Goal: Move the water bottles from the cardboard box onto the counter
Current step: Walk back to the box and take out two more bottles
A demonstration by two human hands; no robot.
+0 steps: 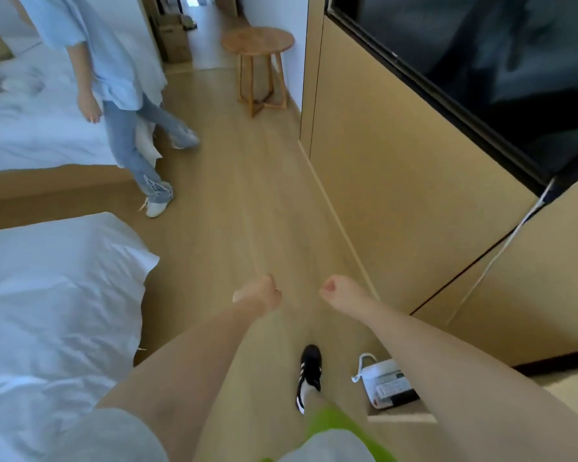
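We hold our left hand [260, 294] and right hand [337, 292] out over the wooden floor [247, 201], both fists curled and empty. Left of the floor lies a white bed [54, 295]; beyond it, another person [121, 95] stands.

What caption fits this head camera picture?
Both hands, left hand and right hand, curled and holding nothing, reach over the wooden floor between bed and wall.
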